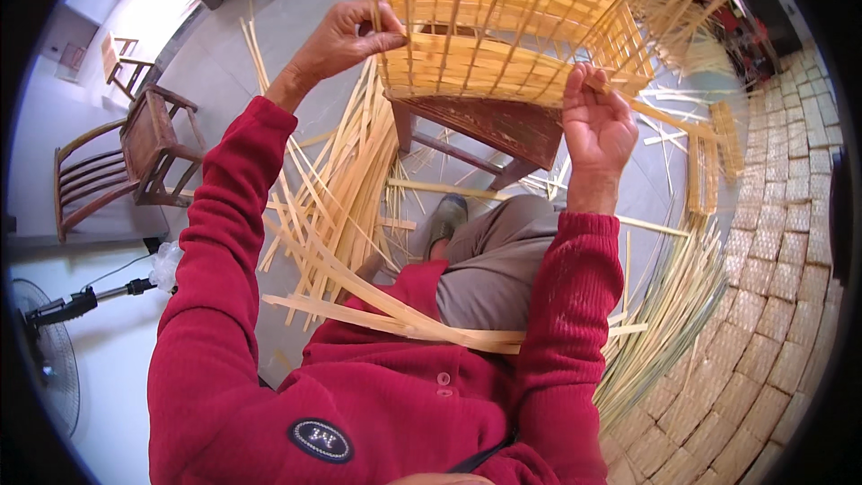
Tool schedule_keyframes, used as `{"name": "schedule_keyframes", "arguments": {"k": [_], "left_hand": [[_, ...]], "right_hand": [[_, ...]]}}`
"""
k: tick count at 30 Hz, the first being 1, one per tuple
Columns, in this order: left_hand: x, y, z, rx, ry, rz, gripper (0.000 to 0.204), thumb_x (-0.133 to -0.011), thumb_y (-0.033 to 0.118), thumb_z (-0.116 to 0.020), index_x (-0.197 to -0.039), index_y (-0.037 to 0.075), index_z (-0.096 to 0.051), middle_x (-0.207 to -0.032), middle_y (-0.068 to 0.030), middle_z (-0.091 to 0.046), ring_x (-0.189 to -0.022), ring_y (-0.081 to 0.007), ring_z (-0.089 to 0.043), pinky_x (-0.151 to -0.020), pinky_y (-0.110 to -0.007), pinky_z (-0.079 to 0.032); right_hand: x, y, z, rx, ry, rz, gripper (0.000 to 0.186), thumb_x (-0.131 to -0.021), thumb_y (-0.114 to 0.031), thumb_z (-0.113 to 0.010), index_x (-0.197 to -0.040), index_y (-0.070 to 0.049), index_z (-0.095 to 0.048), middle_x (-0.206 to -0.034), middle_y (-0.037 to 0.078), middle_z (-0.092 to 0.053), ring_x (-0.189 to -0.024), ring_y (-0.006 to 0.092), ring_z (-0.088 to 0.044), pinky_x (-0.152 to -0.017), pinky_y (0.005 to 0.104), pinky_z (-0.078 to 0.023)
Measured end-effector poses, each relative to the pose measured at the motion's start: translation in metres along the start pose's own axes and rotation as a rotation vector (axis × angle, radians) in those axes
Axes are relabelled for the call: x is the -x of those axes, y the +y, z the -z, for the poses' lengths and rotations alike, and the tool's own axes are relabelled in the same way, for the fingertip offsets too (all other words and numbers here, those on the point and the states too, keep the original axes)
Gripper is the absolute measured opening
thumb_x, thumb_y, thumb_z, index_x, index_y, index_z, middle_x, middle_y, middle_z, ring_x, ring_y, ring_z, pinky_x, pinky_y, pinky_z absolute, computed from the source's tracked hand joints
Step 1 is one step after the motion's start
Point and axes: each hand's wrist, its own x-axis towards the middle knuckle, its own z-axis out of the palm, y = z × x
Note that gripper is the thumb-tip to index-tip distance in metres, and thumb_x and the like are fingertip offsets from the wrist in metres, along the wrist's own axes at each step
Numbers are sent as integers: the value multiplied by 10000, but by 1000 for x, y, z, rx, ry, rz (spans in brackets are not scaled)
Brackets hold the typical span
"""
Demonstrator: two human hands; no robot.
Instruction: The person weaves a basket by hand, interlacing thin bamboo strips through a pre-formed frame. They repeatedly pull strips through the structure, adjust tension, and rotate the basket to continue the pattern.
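A half-woven yellow bamboo basket [480, 67] sits on a reddish-brown wooden stool [489, 130], its thin upright stakes rising above the woven near wall. My left hand [350, 40] pinches the near wall's upper edge at the left corner, thumb and forefinger closed. At the right corner, my right hand [600, 121] is turned palm up, its fingertips closed around a flat bamboo strip [669, 117] that trails off to the right. Exactly where the strip enters the weave is hidden by the fingers. More flat strips [395, 314] lie across my lap.
Loose bamboo strips [346, 180] are heaped left of the stool, and a thinner greenish bundle [669, 323] lies on the right. Stacked woven pieces [763, 305] line the right side. A wooden chair [148, 144] and a fan [45, 350] stand at the left.
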Motion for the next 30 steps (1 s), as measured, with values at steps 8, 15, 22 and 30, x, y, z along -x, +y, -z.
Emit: {"name": "schedule_keyframes", "arguments": {"k": [8,15,22,30], "left_hand": [[38,15,-39,199,625,-52,535,-854,24,-799,-1337,84,-578,-1154,-8,-616,-850,-78,-571,-837,-247,-543],[39,53,-86,-190,259,-228,194,-889,-9,-732,-1069,57,-707,-1022,-76,-693,-877,-182,-684,-739,-306,-558],[-53,66,-123,-696,121,-478,290,-890,110,-733,-1173,73,-683,-1064,-77,-702,-888,-266,-719,-734,-361,-600],[-73,67,-119,-312,102,-480,106,-904,75,-734,-976,51,-660,-877,-69,-625,-754,-222,-648,-668,-323,-519]], "right_hand": [[7,4,-1,96,-5,10,293,-1068,-176,-483,-1075,77,-630,-1143,215,-682,-1132,338,-649,-1024,458,-559],[7,0,-5,154,30,-7,168,-995,-135,-580,-963,9,-661,-1044,165,-707,-961,280,-666,-878,394,-577],[24,9,-15,251,41,7,195,-913,-19,-566,-1081,-58,-656,-1137,116,-703,-930,223,-637,-787,364,-524],[27,49,-39,1047,-97,313,672,-847,136,-432,-1484,-60,-515,-1479,130,-558,-1196,181,-596,-1014,330,-498]]}}
